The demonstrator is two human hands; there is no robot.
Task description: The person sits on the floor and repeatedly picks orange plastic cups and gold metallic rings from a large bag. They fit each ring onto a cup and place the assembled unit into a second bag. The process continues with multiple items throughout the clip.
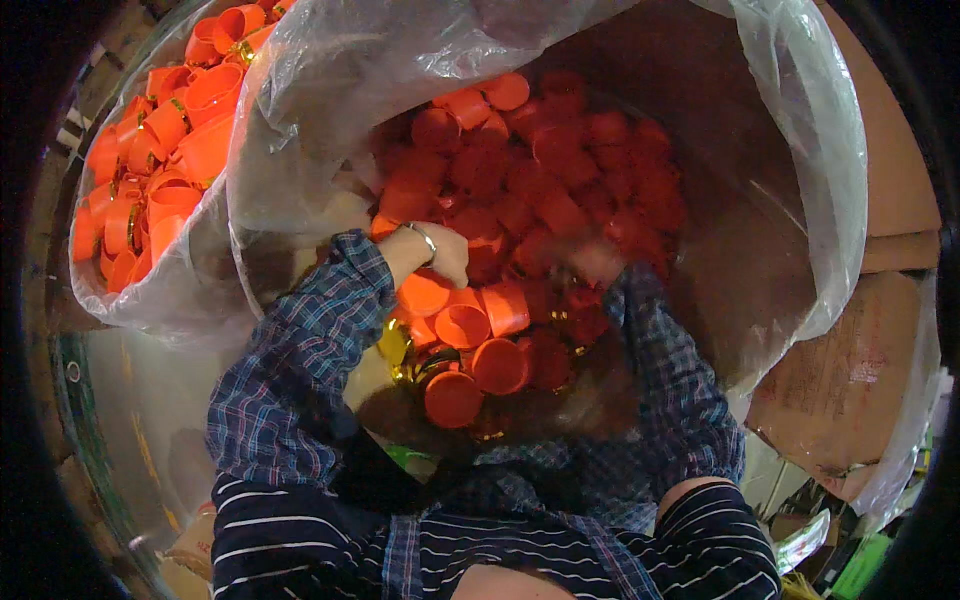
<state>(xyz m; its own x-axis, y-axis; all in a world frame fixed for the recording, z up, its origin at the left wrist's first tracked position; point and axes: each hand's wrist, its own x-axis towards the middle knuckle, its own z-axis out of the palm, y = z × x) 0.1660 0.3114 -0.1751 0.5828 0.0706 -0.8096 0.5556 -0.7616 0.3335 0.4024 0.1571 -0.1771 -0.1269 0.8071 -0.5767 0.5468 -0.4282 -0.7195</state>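
Note:
A large clear plastic bag (810,130) stands open in front of me, holding a heap of orange-red plastic cup-shaped pieces (505,308), some with shiny gold bands. Both my arms, in plaid sleeves, reach into it. My left hand (445,255), a bracelet at its wrist, rests on the pieces at the left of the heap. Its fingers curl downward and look closed; what they hold, if anything, is hidden. Over the right part of the heap, my right hand (598,262) is smeared by motion and in shadow, so its fingers cannot be made out.
At the upper left, another clear bag (190,275) is filled with similar orange pieces with gold bands. Brown cardboard (840,380) stands along the right side. A green object (862,566) and loose wrapping lie at the lower right.

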